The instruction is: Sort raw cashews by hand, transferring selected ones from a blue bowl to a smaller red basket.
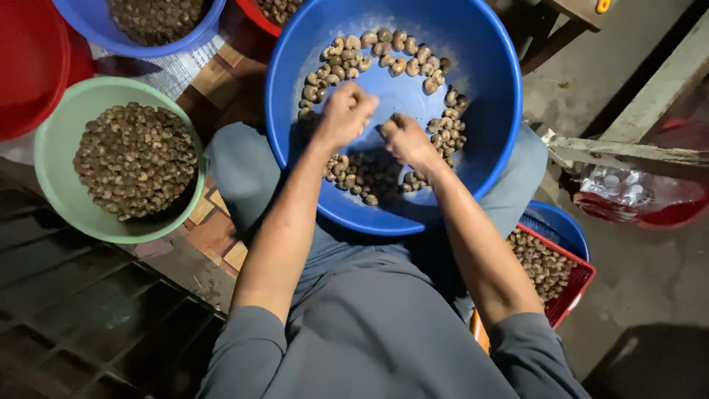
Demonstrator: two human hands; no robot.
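Observation:
A large blue basin [491,89] rests on my lap, with several cashew nuts [384,48] in their shells spread around its inner wall and bottom. My left hand [345,114] hovers over the basin's middle with its fingers curled closed, apparently pinching a nut. My right hand [405,140] is just beside it, fingers also closed, close to the left hand's fingertips. What each hand holds is too small to make out.
A green bowl [52,159] full of darker nuts stands at my left. A smaller blue bowl [81,22] of nuts and red tubs [26,66] lie behind it. A red crate [576,284] of nuts sits at my right, over another blue basin [565,222].

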